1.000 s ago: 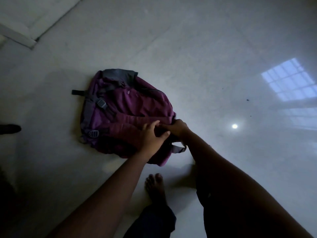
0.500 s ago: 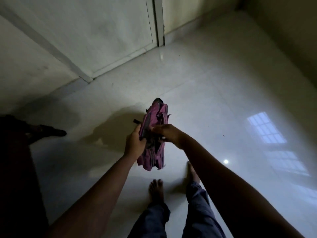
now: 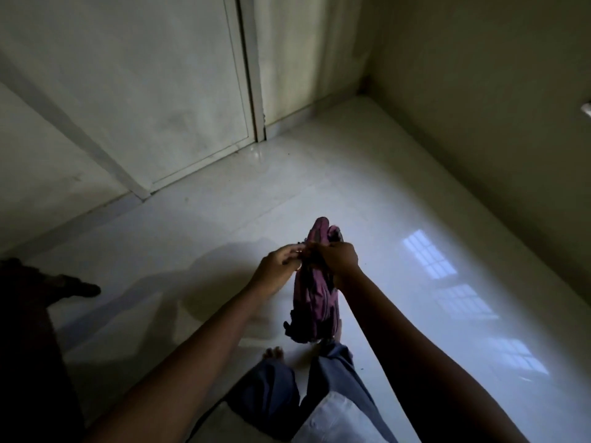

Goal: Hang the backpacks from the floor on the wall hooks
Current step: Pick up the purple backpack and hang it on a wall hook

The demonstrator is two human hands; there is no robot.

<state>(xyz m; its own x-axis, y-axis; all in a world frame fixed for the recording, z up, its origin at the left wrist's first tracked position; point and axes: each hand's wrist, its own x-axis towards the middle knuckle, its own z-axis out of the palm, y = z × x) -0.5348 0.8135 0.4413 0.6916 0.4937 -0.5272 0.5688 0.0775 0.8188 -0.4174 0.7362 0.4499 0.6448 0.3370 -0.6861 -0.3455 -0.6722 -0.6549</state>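
A purple backpack (image 3: 315, 302) with dark grey straps hangs in the air above the floor, held up in front of me. My left hand (image 3: 277, 265) pinches a strap at its top from the left. My right hand (image 3: 339, 258) grips the top of the pack from the right, fingers curled round the dark strap. The two hands almost touch. The pack's lower end dangles just above my feet. A small pale object (image 3: 587, 109) sticks out of the right wall at the frame's edge; I cannot tell whether it is a hook.
A glossy white tiled floor (image 3: 399, 219) reflects window light. A closed pale door (image 3: 153, 91) stands ahead on the left, and a room corner lies ahead right. A dark object (image 3: 73, 286) lies on the floor at the left. My bare feet (image 3: 273, 352) stand below the pack.
The backpack lay flat on the floor a second ago; both hands have lifted it and now hold it upright. The view has tilted up toward the door and corner.
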